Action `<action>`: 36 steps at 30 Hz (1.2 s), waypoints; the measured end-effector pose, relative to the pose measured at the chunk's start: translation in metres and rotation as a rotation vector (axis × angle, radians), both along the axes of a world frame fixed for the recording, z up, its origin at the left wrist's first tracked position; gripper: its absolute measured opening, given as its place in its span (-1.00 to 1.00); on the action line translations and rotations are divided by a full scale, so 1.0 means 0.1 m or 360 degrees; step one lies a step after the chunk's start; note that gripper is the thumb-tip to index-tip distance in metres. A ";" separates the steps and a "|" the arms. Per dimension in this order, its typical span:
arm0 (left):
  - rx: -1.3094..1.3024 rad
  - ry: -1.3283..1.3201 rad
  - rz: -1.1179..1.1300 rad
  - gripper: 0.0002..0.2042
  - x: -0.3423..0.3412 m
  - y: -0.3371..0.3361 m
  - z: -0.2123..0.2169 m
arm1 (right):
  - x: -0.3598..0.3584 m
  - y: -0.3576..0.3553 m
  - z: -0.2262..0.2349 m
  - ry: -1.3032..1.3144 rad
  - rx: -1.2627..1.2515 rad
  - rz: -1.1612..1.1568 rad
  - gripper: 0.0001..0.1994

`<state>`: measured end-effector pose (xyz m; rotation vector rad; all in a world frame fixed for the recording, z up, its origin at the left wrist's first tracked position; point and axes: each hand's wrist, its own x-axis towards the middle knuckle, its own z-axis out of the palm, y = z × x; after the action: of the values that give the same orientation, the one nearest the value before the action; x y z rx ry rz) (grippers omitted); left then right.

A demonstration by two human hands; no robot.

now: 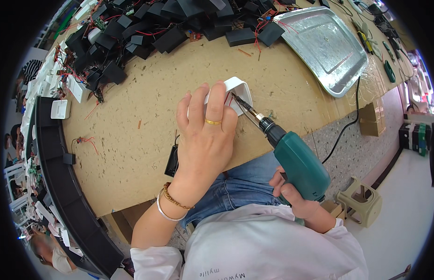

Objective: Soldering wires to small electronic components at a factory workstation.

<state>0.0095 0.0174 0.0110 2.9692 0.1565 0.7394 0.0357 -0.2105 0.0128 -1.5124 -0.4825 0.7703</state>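
Observation:
My left hand [204, 133] is closed round a small white plastic housing [238, 86] above the table, its fingers over the housing's left side. In my right hand [296, 199] is the handle of a green soldering gun [301, 161]. The gun's thin metal tip [240, 103] reaches into the housing's open side, near a bit of red wire; whether the tip touches anything inside cannot be made out. Beside my left wrist lies a small black case [172, 161], partly hidden by the hand.
A heap of black boxes [179, 23] with red wires covers the table's far side. At the far right is a metal tray [324, 51], with pliers [366, 43] beyond. A black rack [56, 172] runs along the left edge. The gun's black cord [347, 126] hangs at the right.

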 end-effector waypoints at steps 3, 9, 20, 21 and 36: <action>0.0004 -0.0007 -0.0002 -0.87 0.00 0.01 -0.02 | 0.01 0.01 0.03 0.0001 -0.0012 -0.0001 -0.59; -0.0003 -0.0019 -0.0016 -0.87 0.00 0.01 -0.01 | -0.02 0.04 0.07 0.0094 0.0049 -0.0080 -0.59; -0.0010 -0.0028 -0.0023 -0.87 0.00 0.02 -0.01 | -0.02 0.02 0.11 0.0083 -0.0057 0.0012 -0.53; -0.0007 -0.0035 -0.0025 -0.87 0.00 0.02 -0.01 | -0.03 0.02 0.11 0.0056 -0.0067 -0.0006 -0.53; -0.0035 -0.0024 -0.0037 -0.87 0.00 0.02 -0.01 | -0.06 0.02 0.11 0.0127 0.0004 -0.0091 -0.54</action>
<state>0.0093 0.0190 0.0101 2.9388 0.1282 0.7520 0.0301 -0.2081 0.0234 -1.4808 -0.3792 0.7816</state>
